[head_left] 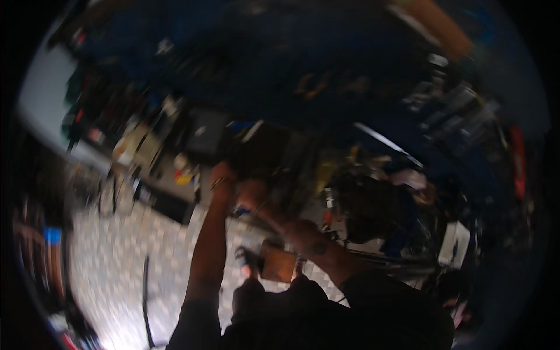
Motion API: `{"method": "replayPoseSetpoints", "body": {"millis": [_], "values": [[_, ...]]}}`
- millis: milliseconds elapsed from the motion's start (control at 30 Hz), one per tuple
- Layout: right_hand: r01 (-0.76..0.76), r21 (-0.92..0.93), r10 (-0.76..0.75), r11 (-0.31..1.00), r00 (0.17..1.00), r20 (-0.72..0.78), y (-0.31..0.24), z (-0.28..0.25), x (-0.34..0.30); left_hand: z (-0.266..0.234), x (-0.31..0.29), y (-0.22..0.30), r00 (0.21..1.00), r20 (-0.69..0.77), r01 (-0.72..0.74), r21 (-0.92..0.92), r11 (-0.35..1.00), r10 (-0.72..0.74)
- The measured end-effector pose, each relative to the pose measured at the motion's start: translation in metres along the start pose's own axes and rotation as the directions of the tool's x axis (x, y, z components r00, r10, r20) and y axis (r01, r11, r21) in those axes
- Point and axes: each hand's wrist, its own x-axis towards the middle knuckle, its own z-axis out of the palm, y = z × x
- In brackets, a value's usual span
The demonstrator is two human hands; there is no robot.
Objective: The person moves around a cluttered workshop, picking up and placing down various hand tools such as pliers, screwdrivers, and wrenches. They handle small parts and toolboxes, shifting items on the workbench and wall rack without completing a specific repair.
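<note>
Both arms stretch forward to the near edge of a cluttered workbench. My left hand (pixel 223 173), with a band at its wrist, is at a dark area of the bench. Close beside it on the right is my right hand (pixel 252 192), its forearm slanting in from the lower right. Motion blur smears the fingers of both hands, and I cannot make out anything in them. Beyond the hands lies a dark, boxy shape (pixel 271 149), too blurred to name. A grey panel-like thing (pixel 205 131) stands to its left.
A long black box-like object (pixel 163 201) juts out at the bench's left edge. Several tools hang on the dark blue wall (pixel 245 70). A white box (pixel 454 245) is at the right. Below, a brown square object (pixel 279 265) is by my feet on the tiled floor (pixel 111 256).
</note>
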Motion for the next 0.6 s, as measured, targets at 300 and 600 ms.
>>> {"method": "replayPoseSetpoints", "body": {"millis": [300,600], "values": [[-0.213,0.356,0.256,0.910,0.964,-0.077,-0.009,-0.094,-0.127,0.000,0.008,0.016,0.968,0.013,0.239,0.260,0.936,-0.251],[0.290,0.684,0.553,0.670,0.420,-0.720,0.019,-0.355,-0.278,0.011,-0.013,0.019,0.969,-0.113,0.244,0.309,0.919,-0.219]]}}
